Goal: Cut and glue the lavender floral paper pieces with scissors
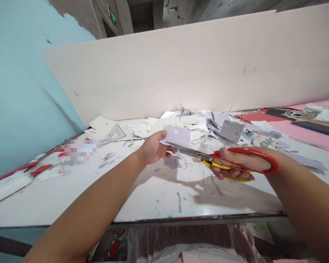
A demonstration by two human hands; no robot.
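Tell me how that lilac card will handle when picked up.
The lilac card is probably light and fairly stiff: the left hand holds it by one edge and it stands out flat, unlike the crumpled paper scraps behind it.

Scissor blades: bright, smooth steel; scissor bows: glossy red plastic, with glossy yellow plastic below; sheet at 12 o'clock: matt lilac paper; tabletop: smooth white paint, scuffed, stained; at 2 o'clock, card: matt pink.

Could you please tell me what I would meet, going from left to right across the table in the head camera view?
White roll → red scraps → left hand → lilac card → scissors → pink sheet
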